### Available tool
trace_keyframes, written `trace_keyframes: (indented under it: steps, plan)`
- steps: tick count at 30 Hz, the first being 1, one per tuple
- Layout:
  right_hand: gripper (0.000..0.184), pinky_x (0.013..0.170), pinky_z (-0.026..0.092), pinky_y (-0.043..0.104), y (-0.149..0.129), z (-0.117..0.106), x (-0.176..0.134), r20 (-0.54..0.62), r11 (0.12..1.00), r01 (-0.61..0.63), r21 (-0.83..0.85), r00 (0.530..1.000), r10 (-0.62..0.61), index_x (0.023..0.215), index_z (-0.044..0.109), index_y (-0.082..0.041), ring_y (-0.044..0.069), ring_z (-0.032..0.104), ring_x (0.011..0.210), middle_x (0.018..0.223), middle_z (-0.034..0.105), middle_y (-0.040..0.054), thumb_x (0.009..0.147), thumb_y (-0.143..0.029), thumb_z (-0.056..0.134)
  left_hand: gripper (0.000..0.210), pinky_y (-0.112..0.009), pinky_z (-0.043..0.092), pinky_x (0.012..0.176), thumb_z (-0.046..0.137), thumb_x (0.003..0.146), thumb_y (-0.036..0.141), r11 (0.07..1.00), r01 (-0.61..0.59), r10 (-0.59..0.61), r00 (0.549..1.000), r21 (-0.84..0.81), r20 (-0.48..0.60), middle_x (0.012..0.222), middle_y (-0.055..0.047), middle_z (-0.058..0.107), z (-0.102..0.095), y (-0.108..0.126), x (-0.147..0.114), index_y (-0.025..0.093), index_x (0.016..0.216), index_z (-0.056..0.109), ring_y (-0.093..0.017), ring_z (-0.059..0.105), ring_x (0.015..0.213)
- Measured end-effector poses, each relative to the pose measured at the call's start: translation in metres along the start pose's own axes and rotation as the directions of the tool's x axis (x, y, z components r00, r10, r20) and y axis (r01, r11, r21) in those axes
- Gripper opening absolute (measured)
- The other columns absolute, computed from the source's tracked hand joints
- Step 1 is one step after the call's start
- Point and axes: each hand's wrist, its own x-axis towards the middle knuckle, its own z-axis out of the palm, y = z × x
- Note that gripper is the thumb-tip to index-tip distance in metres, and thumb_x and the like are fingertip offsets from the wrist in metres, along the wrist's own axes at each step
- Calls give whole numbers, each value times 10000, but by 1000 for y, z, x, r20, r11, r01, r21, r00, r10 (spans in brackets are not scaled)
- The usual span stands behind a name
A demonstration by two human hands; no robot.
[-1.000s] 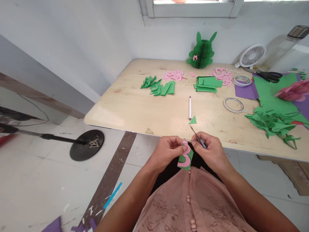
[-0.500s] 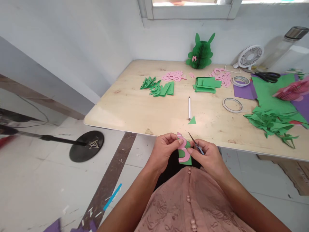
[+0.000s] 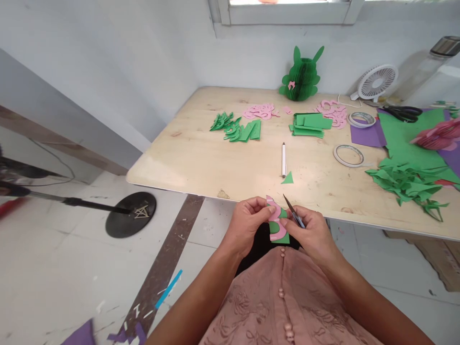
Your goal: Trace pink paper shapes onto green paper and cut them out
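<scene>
In front of my lap, my left hand point(image 3: 245, 229) pinches a pink curved paper cutout point(image 3: 279, 231) laid against a piece of green paper point(image 3: 284, 239). Small scissors point(image 3: 295, 214) rest in my right hand point(image 3: 316, 235), their blades pointing up and to the left. The thumb of that hand also presses the right edge of the paper stack. A green paper scrap point(image 3: 288, 178) lies on the table just beyond my hands, below a white pen point(image 3: 283, 160).
The wooden table point(image 3: 172, 158) holds green cutouts point(image 3: 233, 128), pink cutouts point(image 3: 259, 111), green strips point(image 3: 312, 124), tape rolls point(image 3: 348, 156), green scraps point(image 3: 406, 182) and black-handled scissors point(image 3: 402, 113). At the back stand a green paper figure point(image 3: 302, 79) and a small fan point(image 3: 378, 82).
The whole view has shifted slightly. Both hands keep their grip on the paper and the scissors, with the paper turned a little.
</scene>
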Motion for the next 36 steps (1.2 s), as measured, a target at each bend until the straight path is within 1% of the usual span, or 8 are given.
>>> trace_keyframes:
  steps: [6,12,16,20,23,27,31,36]
  plan:
    - [107,511,355,228,-1,0,0,-15,999,-16,-34,1000,16,721,622,-174,132,450,598,632,513,-8,728,-275,588,206,-200,451,598,802,610,256,1000,17,-17,1000,4,13,664,-2,618,-1,1,1,139,627,634,-93,548,615]
    - [106,513,350,223,-1,0,1,-23,999,-31,-34,999,30,708,608,-173,127,432,601,626,482,-14,727,-276,589,188,-218,483,624,794,631,263,998,53,-52,998,-16,47,724,-19,659,-6,3,1,143,732,690,-109,585,652]
    - [111,490,341,218,2,-2,1,-30,998,-26,-54,999,24,708,611,-169,119,419,578,614,481,-16,732,-276,598,220,-236,497,620,780,650,302,996,79,-82,993,43,82,743,-51,674,-12,4,0,128,763,708,-126,597,644]
    - [113,487,339,221,2,-3,1,-37,999,-33,-38,999,32,714,611,-167,122,433,578,621,507,-11,728,-279,605,233,-232,484,604,794,632,318,988,90,-103,989,129,103,669,-41,657,-17,4,-3,125,727,705,-114,576,593]
    - [148,500,344,230,2,-4,0,-37,999,-42,-25,998,41,705,608,-173,130,452,578,623,520,-10,731,-319,609,227,-224,466,587,800,624,329,983,80,-100,988,167,116,623,-30,648,-17,4,-5,133,690,707,-105,557,565]
    - [169,518,351,238,3,-4,0,-37,999,-49,-12,998,49,686,603,-175,132,467,576,622,533,-14,733,-336,621,230,-223,459,588,799,623,342,983,79,-101,987,168,127,641,-32,659,-17,3,-6,137,669,706,-104,561,573]
    - [175,563,378,243,4,-4,0,-28,998,-52,27,998,53,655,566,-174,131,486,608,646,544,-17,744,-310,632,230,-220,455,586,798,623,339,985,76,-96,988,153,124,617,-27,650,-17,2,-6,135,647,694,-100,556,568]
    - [186,623,410,257,6,-4,0,7,996,-48,71,999,48,637,528,-186,149,514,651,622,512,-28,751,-288,635,215,-213,456,590,784,643,322,986,77,-94,988,145,119,629,-27,653,-18,3,-7,132,647,684,-98,566,579]
